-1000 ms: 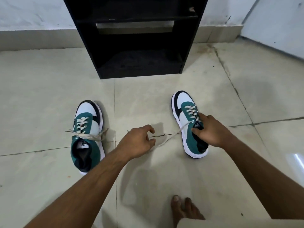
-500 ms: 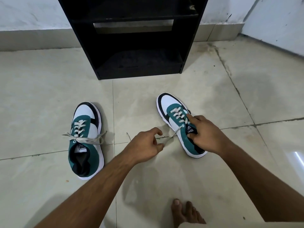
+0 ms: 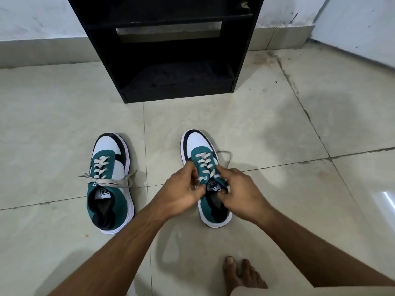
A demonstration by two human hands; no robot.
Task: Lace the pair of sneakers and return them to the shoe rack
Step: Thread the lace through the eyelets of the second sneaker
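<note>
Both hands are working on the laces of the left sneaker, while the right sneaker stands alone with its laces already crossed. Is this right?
Not quite. In the head view, the left hand and right hand work on the right sneaker; the left sneaker stands alone, with its laces already crossed.

Right teal-and-white sneaker [image 3: 199,155] flat on floor, toe toward shoe rack [image 3: 171,50], lace ends pinched between left hand [image 3: 181,192] and right hand [image 3: 240,191], left sneaker [image 3: 109,180] tied, beside left hand, apart.
</note>
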